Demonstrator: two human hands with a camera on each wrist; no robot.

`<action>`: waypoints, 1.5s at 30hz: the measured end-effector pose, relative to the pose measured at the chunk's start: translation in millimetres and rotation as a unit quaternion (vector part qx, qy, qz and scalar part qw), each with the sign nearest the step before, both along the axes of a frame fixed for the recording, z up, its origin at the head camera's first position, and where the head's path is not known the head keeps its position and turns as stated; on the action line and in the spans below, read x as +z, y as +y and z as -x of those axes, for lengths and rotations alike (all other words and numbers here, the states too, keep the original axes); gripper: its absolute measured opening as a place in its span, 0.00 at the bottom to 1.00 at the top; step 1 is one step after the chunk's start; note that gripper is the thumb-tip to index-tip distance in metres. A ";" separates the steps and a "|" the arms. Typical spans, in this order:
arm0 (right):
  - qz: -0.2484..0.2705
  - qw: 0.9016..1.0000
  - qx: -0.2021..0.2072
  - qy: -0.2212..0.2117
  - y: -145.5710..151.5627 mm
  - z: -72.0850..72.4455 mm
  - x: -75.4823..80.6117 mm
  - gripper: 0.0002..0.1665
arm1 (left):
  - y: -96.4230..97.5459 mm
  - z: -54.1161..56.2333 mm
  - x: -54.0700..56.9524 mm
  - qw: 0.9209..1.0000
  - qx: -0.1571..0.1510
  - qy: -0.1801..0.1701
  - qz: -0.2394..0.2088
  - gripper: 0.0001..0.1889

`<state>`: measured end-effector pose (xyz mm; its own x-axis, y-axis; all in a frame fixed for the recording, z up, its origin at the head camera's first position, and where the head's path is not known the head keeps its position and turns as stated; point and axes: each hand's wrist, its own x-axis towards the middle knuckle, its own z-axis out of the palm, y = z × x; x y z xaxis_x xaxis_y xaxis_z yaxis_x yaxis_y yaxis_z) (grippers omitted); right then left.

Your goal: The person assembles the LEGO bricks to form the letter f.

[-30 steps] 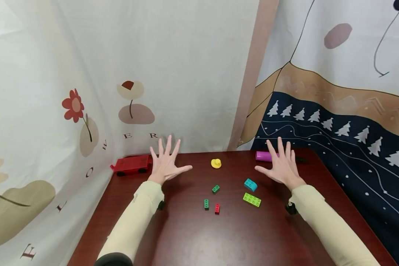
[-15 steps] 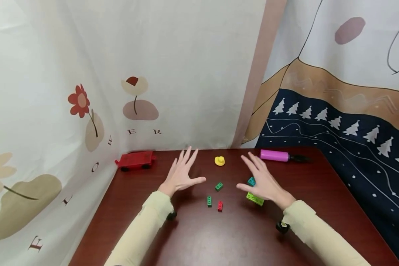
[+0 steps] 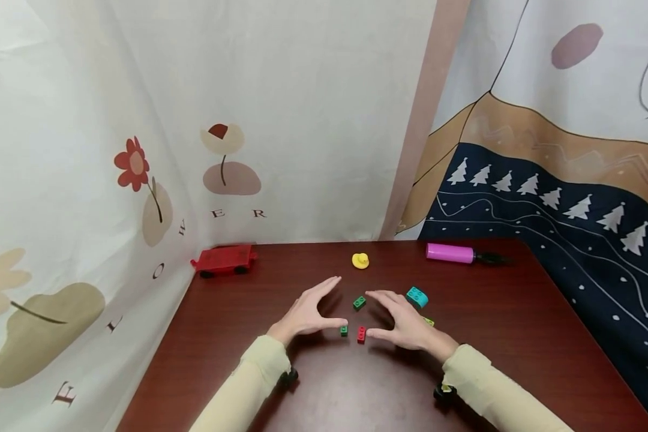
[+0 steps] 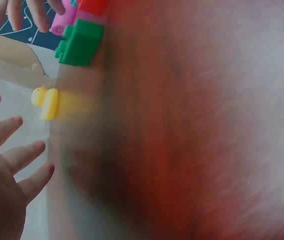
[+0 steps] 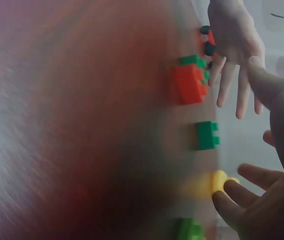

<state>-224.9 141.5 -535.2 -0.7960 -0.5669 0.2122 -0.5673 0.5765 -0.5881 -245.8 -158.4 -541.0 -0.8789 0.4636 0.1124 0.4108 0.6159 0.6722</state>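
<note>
My left hand (image 3: pixel 311 313) hovers over the table with thumb and fingers spread apart, its thumb tip overlapping a small green brick (image 3: pixel 344 331) in the head view. Facing it from the other side, my right hand (image 3: pixel 402 321) holds nothing, its thumb tip beside a red brick (image 3: pixel 361 335). Between the two sets of fingertips lies a second green brick (image 3: pixel 359 303). Just past the right hand is a turquoise brick (image 3: pixel 417 297). A lime green brick (image 3: pixel 429 322) is mostly hidden behind that hand.
A yellow rubber duck (image 3: pixel 360 260) sits near the back edge of the dark red table (image 3: pixel 302 264). At the back left stands a red toy car (image 3: pixel 225 260). A purple hand pump (image 3: pixel 450 252) lies at the back right. Printed curtains (image 3: pixel 324 120) hang behind.
Both hands have come inward and nearer to me, from far apart at the back to either side of the small bricks. The bricks stay where they were on the table.
</note>
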 end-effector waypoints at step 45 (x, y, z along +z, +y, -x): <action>0.120 0.993 -0.010 -0.022 -43.6 3.5 -23.2 0.18 | 8.4 -2.7 -25.5 0.999 -0.027 -0.001 -0.033 0.17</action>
<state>-228.4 97.9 -558.4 -0.8179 -0.4890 0.3032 -0.5279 0.4281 -0.7335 -243.2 -150.0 -566.5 -0.8536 0.5011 0.1423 0.4400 0.5474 0.7118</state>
